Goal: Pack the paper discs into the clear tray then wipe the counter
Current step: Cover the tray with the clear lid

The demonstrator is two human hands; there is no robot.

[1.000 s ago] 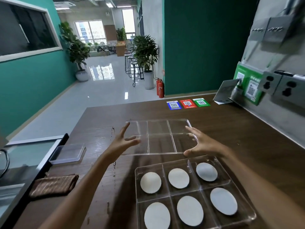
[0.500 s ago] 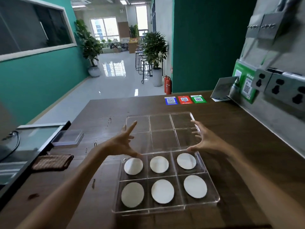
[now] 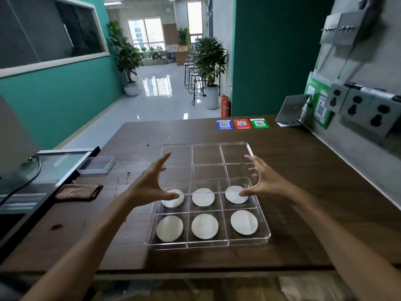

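A clear plastic six-compartment tray (image 3: 263,236) is being carried by the dark wood-grain counter (image 3: 303,181) close to its near edge, and one round white paper disc (image 3: 204,226) is lying in each of its six cells, three in the near row and three in the far row. Just above the far row both hands are being held with fingers spread wide and straight: the left hand (image 3: 149,185) is being kept over the tray's far left corner with its thumb tip above the far left disc, and the right hand (image 3: 263,183) over the far right corner with its thumb above the far right disc; nothing is being gripped by either, though whether the thumbs are touching the discs cannot be told. Directly behind, a second clear gridded plastic tray (image 3: 206,155) with bare cells is lying flat, its near edge overlapping the first tray's far edge. Toward the counter's left edge a brown woven cloth (image 3: 79,192) is lying folded, and beyond it a small clear plastic lid (image 3: 96,165) is resting. At the far edge three square code stickers (image 3: 243,124), blue, red and green, are being displayed side by side.
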